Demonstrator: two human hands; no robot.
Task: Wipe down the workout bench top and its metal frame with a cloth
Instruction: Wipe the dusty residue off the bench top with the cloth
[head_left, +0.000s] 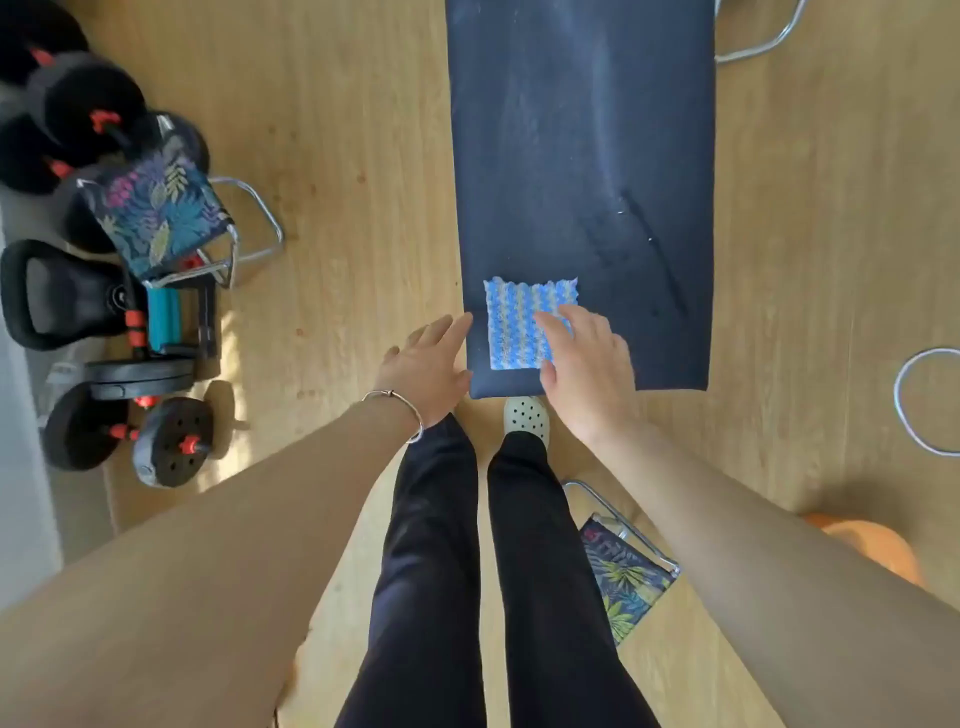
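Your right hand lies flat and spread over the cloth, fingers loose, covering its near right corner and gripping nothing. The cloth, blue and white in wavy stripes, lies flat on the near left part of the dark bench top, its left side just inside the pad's left edge and its near side just short of the pad's near edge.

Your left hand hangs spread and empty over the floor, its fingertips just at the pad's near left corner; a thin bracelet circles that wrist.

Ahead of the cloth the pad runs long and bare to the top of the view, with pale streaks and smears across its surface. To the right of the cloth you have bare pad as far as the right edge.

A curved piece of the metal frame shows beyond the pad's far right edge. Your pale shoe sits just under the near edge.

On your left, well apart from the bench, the dumbbells, a kettlebell and a leaf-print stool crowd the floor; clear wood lies between them and the pad. A second leaf-print seat stands just beside your right leg.
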